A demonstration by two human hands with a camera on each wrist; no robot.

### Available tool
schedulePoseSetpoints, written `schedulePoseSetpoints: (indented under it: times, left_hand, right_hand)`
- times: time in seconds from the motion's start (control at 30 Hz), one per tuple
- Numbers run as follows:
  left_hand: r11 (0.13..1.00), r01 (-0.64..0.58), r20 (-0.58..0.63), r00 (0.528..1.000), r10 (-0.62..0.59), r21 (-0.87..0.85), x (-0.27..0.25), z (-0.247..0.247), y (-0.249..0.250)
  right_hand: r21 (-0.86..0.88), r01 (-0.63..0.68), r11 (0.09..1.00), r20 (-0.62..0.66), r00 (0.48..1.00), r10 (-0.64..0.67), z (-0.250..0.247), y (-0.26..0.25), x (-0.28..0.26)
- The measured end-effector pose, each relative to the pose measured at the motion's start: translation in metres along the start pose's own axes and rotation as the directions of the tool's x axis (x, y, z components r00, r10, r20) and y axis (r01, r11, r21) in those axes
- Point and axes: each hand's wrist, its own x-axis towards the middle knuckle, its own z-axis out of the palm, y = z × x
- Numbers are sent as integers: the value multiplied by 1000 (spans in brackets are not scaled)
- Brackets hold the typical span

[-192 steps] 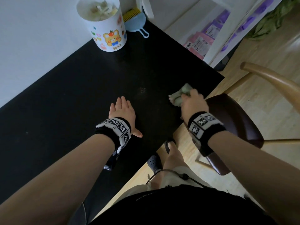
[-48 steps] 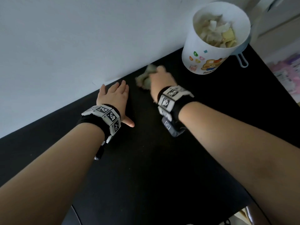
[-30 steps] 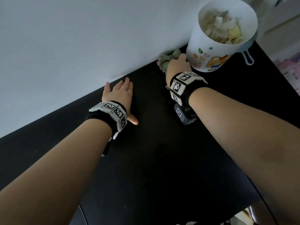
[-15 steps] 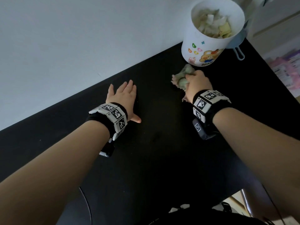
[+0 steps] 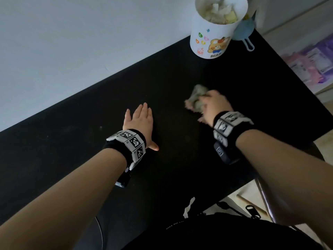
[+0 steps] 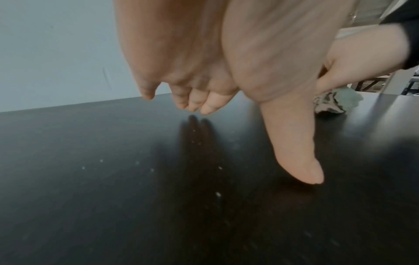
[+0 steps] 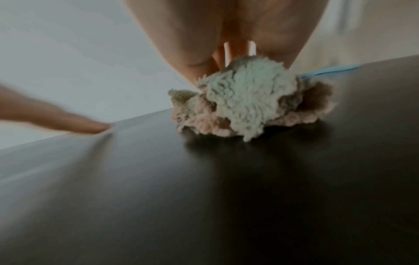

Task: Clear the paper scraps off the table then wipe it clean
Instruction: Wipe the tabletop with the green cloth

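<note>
Head view: the left hand [image 5: 139, 118] lies flat on the black desk [image 5: 72, 141], fingers spread straight. The right hand [image 5: 213, 105] grips a bunched cloth [image 5: 196, 100] pressed to the desk, right of the left hand. Paper scraps [image 5: 220, 9] fill a white bin [image 5: 214, 33] at the far edge.

Left wrist view: small white specks [image 6: 217, 194] dot the desk.

Right wrist view: the cloth [image 7: 247, 100] touches the desk under the curled fingers.

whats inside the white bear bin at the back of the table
The white bear bin holds crumpled paper scraps, white with one pale yellow piece, heaped near the rim. Whatever lies deeper is covered by that top layer and the bin's wall.
</note>
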Motion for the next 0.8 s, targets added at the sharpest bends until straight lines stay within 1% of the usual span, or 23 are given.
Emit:
schedulePoseSetpoints:
  times: [0.03,0.07,0.1,0.17,0.2,0.23,0.27,0.3,0.33,0.37,0.4,0.43,0.47,0.5,0.53,0.57,0.6,0.63,0.67,0.7,0.73,0.77,0.8]
  left_hand:
    - [1000,-4,1,1000,4,-4,-4,4,4]
    - [1000,-9,4,1000,9,-4,-8,8,8]
    - [1000,-16,11,1000,16,-1,-12,12,12]
    - [1000,-21,21,1000,21,2,-17,19,18]
    - [1000,-19,21,1000,19,-2,-18,21,18]
    - [1000,-18,17,1000,18,-6,-19,22,17]
    - [1000,-19,11,1000,19,-4,-18,22,16]
    - [1000,-23,6,1000,23,5,-18,22,15]
    - [999,-28,0,1000,28,17,-17,21,15]
    - [999,-32,-7,999,32,27,-16,21,15]
    - [999,-34,-15,999,35,30,-16,21,15]
    - [999,-36,-20,999,37,28,-16,22,14]
    - [999,-39,-23,999,39,23,-16,23,14]
    - [999,-41,-24,999,42,20,-17,24,14]
    - [999,-44,-25,999,44,19,-17,25,13]
    - [999,-44,-30,999,45,19,-17,25,13]
    - [999,-44,-39,998,45,19,-17,26,13]
    - [999,-44,-50,998,45,21,-18,26,13]
    - [999,-46,-62,997,47,25,-20,27,14]
    - [998,-50,-77,996,52,34,-23,27,15]
    - [997,-59,-91,994,63,47,-25,28,17]
    - [995,-77,-101,991,83,63,-28,30,19]
    - [992,-99,-102,989,107,76,-31,31,22]
  right_hand:
    - [19,-102,995,-33,994,102,-7,11,1]
    - [-10,-165,986,-37,986,164,-8,15,1]
    - [-80,-184,980,-23,983,183,-7,12,-2]
    - [-145,-155,977,29,987,160,5,-11,-16]
    - [-149,-109,983,66,991,120,14,-25,-27]
    - [-148,-17,989,119,992,35,24,-38,-41]
    - [-146,100,984,177,981,-73,34,-49,-59]
    - [-142,210,967,228,958,-174,42,-57,-77]
    - [-134,301,944,238,935,-264,48,-59,-92]
    - [-124,358,926,227,918,-325,52,-56,-101]
    - [-121,377,918,204,915,-348,52,-48,-101]
    - [-130,346,929,180,930,-321,49,-38,-97]
    - [-145,273,951,148,956,-252,46,-26,-90]
    - [-156,159,975,100,984,-144,40,-11,-84]
    - [-142,18,990,39,999,-12,33,4,-80]
    - [-102,-121,987,-18,993,120,27,18,-79]
    - [-53,-231,972,-58,972,228,23,29,-78]
    - [-31,-296,955,-68,953,294,21,33,-79]
    - [-58,-320,945,-58,947,317,21,29,-82]
    - [-95,-303,948,-37,953,301,24,17,-86]
    - [-122,-238,964,-16,971,238,29,3,-91]
    - [-130,-134,982,16,990,137,37,-12,-99]
    - [-127,-13,992,47,999,19,48,-28,-110]
